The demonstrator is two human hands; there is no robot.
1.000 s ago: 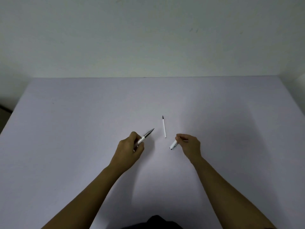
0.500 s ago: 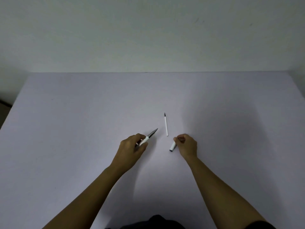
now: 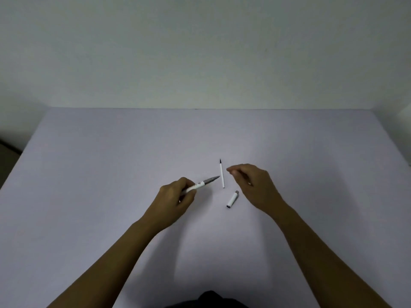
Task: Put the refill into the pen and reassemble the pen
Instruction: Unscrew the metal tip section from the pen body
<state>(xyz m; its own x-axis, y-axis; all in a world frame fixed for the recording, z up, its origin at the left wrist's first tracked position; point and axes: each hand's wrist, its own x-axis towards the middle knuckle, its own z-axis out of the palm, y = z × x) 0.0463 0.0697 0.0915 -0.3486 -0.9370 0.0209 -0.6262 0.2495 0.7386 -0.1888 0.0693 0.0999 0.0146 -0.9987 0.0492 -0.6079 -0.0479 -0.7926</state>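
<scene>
My left hand (image 3: 175, 201) grips the white pen barrel (image 3: 201, 184), whose grey tapered tip points up and to the right. The thin white refill (image 3: 222, 175) lies on the table with its dark tip pointing away from me, just right of the barrel's tip. A short white end piece (image 3: 232, 199) of the pen lies loose on the table below the refill. My right hand (image 3: 253, 185) hovers just right of the refill, fingers loosely curled and holding nothing, fingertips close to the refill.
The pale lilac table (image 3: 89, 174) spreads wide around the parts, with a plain wall behind its far edge. A dark shape (image 3: 209, 300) sits at the bottom edge of the view.
My right hand has let go of the short end piece, which now lies on the table, and has moved up and right beside the refill. The left hand kept holding the barrel.
</scene>
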